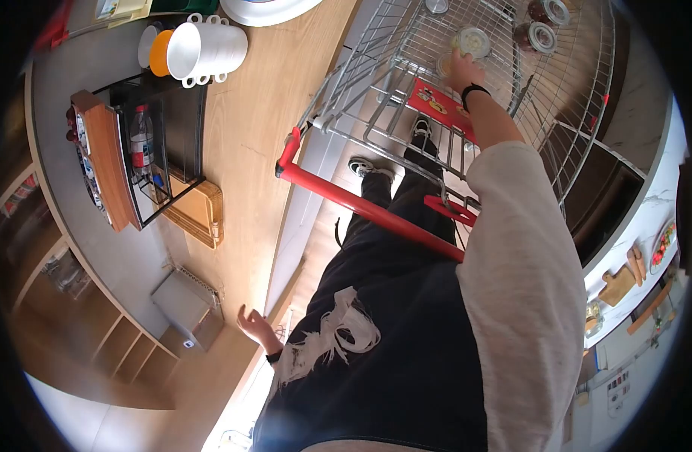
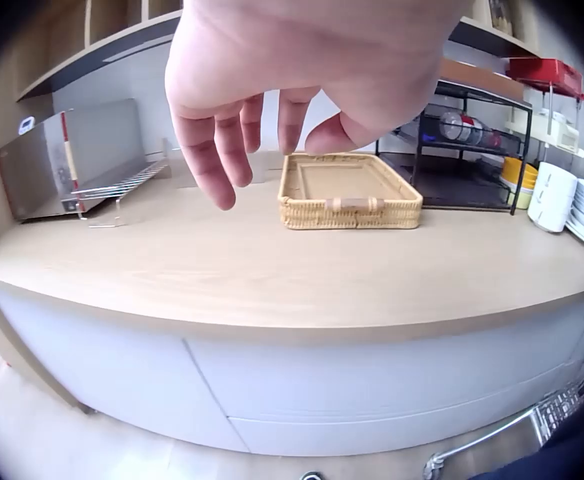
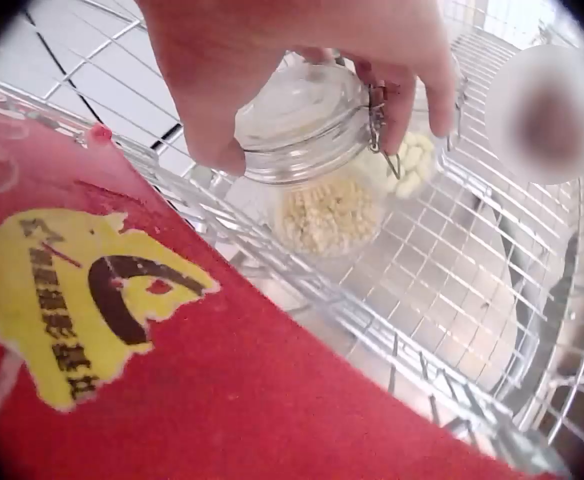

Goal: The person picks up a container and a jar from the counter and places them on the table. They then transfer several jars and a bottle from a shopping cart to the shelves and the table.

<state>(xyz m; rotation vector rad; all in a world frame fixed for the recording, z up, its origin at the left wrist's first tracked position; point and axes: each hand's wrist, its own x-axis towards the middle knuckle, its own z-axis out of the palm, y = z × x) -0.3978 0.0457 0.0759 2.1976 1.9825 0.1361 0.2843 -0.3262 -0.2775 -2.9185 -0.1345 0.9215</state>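
Note:
In the right wrist view, my right hand (image 3: 307, 50) grips a clip-lid glass jar (image 3: 327, 210) of pale grains by its lid, inside a wire shopping cart (image 3: 472, 270). Beside it in the cart is another jar (image 3: 412, 165) with whitish pieces. The head view shows the right hand (image 1: 466, 74) reaching down into the cart, close to a jar (image 1: 472, 44). My left hand (image 2: 302, 60) hangs over the wooden counter with loosely bent fingers, holding nothing; a wicker tray (image 2: 350, 212) lies beyond it on the counter.
Jars of dark contents (image 1: 540, 38) sit at the cart's far right. The cart's red handle (image 1: 361, 207) crosses before my body. On the counter (image 1: 256, 151) stand white cups (image 1: 218, 49), a black rack (image 1: 203, 128) with a bottle (image 1: 141, 143), and a metal box (image 1: 176, 301).

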